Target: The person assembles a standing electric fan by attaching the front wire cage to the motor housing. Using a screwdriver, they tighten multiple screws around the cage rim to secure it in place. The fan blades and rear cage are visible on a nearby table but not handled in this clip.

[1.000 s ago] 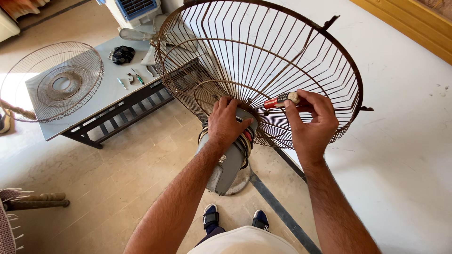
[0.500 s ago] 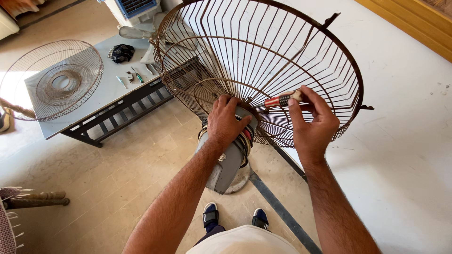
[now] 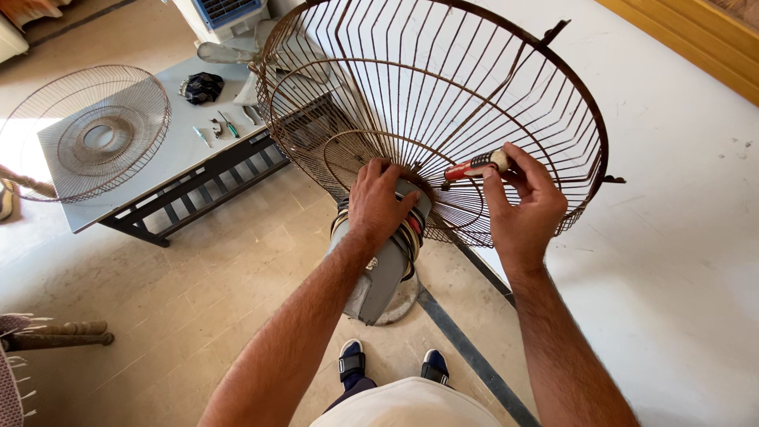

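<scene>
A rusty wire fan guard (image 3: 506,87) sits mounted on a grey fan motor (image 3: 385,269) that stands on a round base. My left hand (image 3: 379,202) is clasped over the top of the motor housing, right behind the guard's hub. My right hand (image 3: 523,204) reaches through the wires from the right and holds a screwdriver (image 3: 474,167) with a red and pale handle. Its tip points at the guard's centre ring.
A low grey table (image 3: 170,154) at the upper left carries a second wire guard (image 3: 87,130), a black bundle (image 3: 202,85) and several small tools (image 3: 225,125). A fan blade (image 3: 225,52) lies at its far end. A dark floor strip (image 3: 474,356) runs past my feet.
My right hand has shifted slightly with the screwdriver against the guard's centre. My left hand stays on the motor.
</scene>
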